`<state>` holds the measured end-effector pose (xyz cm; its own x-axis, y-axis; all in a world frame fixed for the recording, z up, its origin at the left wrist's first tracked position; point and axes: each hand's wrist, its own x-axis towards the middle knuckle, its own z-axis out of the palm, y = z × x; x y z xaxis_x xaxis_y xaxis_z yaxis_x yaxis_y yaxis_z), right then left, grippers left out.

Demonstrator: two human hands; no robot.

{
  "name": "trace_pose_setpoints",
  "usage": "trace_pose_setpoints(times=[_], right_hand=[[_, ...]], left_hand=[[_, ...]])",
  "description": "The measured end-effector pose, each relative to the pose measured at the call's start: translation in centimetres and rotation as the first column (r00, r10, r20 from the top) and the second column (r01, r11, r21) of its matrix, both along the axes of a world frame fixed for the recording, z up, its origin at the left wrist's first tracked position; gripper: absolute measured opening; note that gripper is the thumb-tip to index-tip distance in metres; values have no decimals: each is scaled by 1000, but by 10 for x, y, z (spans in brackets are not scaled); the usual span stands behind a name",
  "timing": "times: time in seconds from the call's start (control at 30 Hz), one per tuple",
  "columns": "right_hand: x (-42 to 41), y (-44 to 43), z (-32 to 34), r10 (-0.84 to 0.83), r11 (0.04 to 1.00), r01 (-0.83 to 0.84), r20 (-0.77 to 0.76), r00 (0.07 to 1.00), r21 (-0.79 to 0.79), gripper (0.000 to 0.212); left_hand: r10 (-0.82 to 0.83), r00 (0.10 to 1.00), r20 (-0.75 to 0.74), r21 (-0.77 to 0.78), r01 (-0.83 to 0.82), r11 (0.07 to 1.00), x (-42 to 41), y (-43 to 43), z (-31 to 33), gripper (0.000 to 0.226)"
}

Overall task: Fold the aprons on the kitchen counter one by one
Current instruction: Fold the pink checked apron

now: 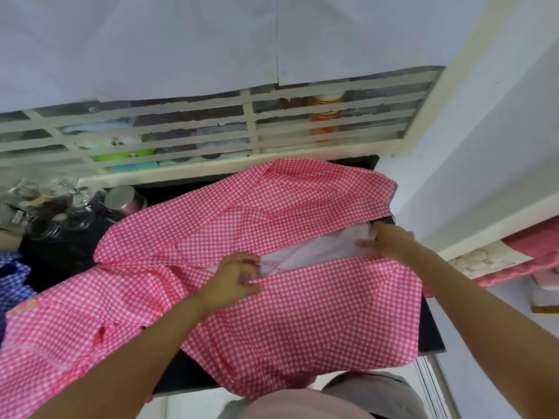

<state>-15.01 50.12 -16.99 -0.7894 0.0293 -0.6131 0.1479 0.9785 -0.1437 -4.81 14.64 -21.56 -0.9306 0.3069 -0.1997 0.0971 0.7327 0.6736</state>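
A pink-and-white checked apron (302,313) lies spread over the black kitchen counter (431,328), its near edge hanging off the front. A strip of its pale underside (317,252) shows along a fold across the middle. My left hand (233,279) pinches the folded edge near the centre, fingers curled on the cloth. My right hand (387,240) grips the same edge farther right, near the counter's far right corner. A blue checked apron (13,279) lies bunched at the left edge.
Glass jars and a steel-lidded container (124,198) crowd the counter's back left. A barred window (211,131) with bottles behind it runs along the back. A white wall (484,146) closes the right side, with pink cloths on a ledge (529,252).
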Motion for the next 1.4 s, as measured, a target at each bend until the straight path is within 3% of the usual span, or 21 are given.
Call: trace_pose_setpoints(times=[0.1,0.17,0.2,0.27,0.3,0.37,0.5,0.6,0.67,0.73,0.8,0.83,0.9,0.93,1.03,1.07,1.13,1.2,1.3,1.37,1.4], right_hand=[[-3,8,-1,-48,999,48,-24,999,7,72],[-1,-2,-5,-24,999,25,14,1000,-24,53],[3,-11,-6,-40,999,40,64,997,-12,42],[7,-24,-10,-119,992,115,95,988,47,31],[8,-24,-16,-173,985,171,57,983,27,28],[7,-28,-14,-222,975,222,-11,975,-16,26],[6,-3,0,-100,991,91,90,991,93,24],[7,30,10,-164,973,150,71,984,178,32],[7,39,16,-162,959,157,1,987,235,35],[4,29,20,-141,959,191,-229,963,210,37],[8,-1,31,-59,996,81,-486,872,24,36],[14,-21,35,-30,992,-41,-526,850,-122,34],[38,-68,40,142,900,-291,-414,899,-325,41],[53,-86,32,276,852,-386,-322,906,-355,50],[81,-113,-11,553,787,-580,-178,814,-207,77],[82,-116,-23,574,788,-597,-170,801,-153,81],[78,-113,-36,520,833,-543,-189,833,-103,66],[73,-117,-33,446,875,-479,-276,852,-64,62],[72,-133,-17,334,922,-386,-442,832,-30,46],[80,-142,-14,275,915,-376,-456,846,-147,30],[86,-148,-13,204,907,-341,-449,870,-248,27]], left_hand=[[26,998,62,-11,-25,1000,-4,-16,3,64],[50,995,85,-8,-49,999,-4,-21,3,64],[51,995,90,-6,-51,999,-3,-22,3,58],[59,992,114,0,-59,998,0,-18,5,19],[69,989,131,31,-74,997,1,-16,8,17],[112,981,162,98,-128,987,2,-16,10,33],[251,953,170,177,-280,943,4,-20,14,28],[290,949,128,155,-308,939,5,-24,12,19],[301,950,80,102,-309,946,4,-22,7,19],[329,944,-11,17,-329,944,3,-15,2,18],[381,921,-81,-64,-386,920,1,-3,-1,16],[397,913,-98,-93,-406,909,-1,3,-2,18],[386,918,-93,-128,-395,910,-2,11,-1,22],[360,929,-84,-125,-368,921,-3,12,2,23],[331,936,-122,-23,-336,942,6,-6,23,21],[373,915,-155,-6,-378,926,17,-21,34,20],[494,834,-246,0,-510,860,42,-50,50,14],[676,712,-190,-74,-697,713,76,-89,56,24],[874,435,218,-273,-832,482,121,-143,52,58],[848,210,486,-144,-938,315,137,-151,43,53],[819,160,551,-70,-969,236,142,-153,41,50]])
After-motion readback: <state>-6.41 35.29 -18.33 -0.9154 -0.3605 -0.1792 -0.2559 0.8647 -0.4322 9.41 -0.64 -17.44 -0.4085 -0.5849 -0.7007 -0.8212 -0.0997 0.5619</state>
